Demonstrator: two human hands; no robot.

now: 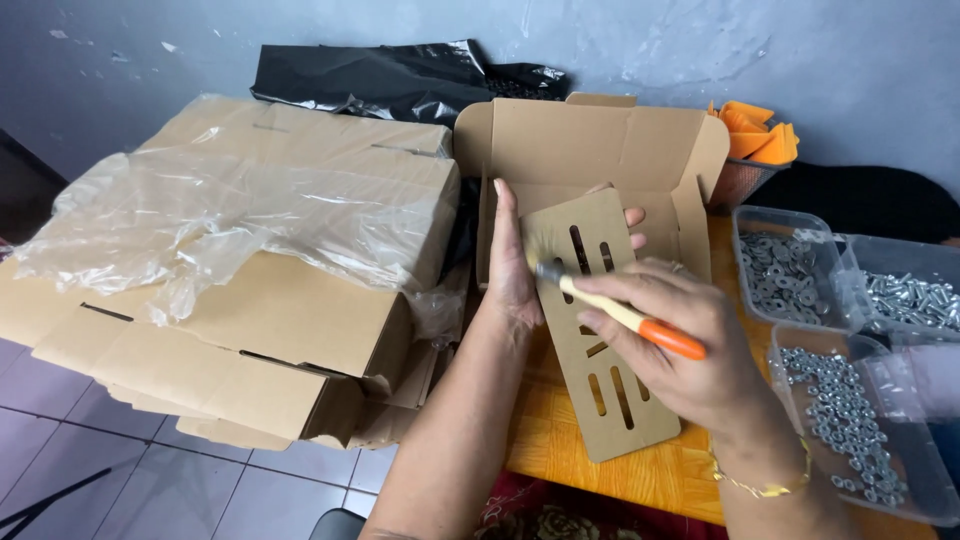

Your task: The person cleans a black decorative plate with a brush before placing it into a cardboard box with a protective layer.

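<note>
Your left hand [515, 265] props a slotted cardboard insert [600, 335] above the bench [560, 440], fingers gripping its top edge. Your right hand [680, 345] is closed around a small brush [620, 312], bristles on the insert; the brushing seems underway, needing steady support.

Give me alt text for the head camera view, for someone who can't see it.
A person's left hand holds a slotted cardboard insert while the right hand brushes it with an orange-handled brush, over an open cardboard box on a wooden table. Stacked flat cartons lie left; clear tubs of metal fasteners sit right.
</note>
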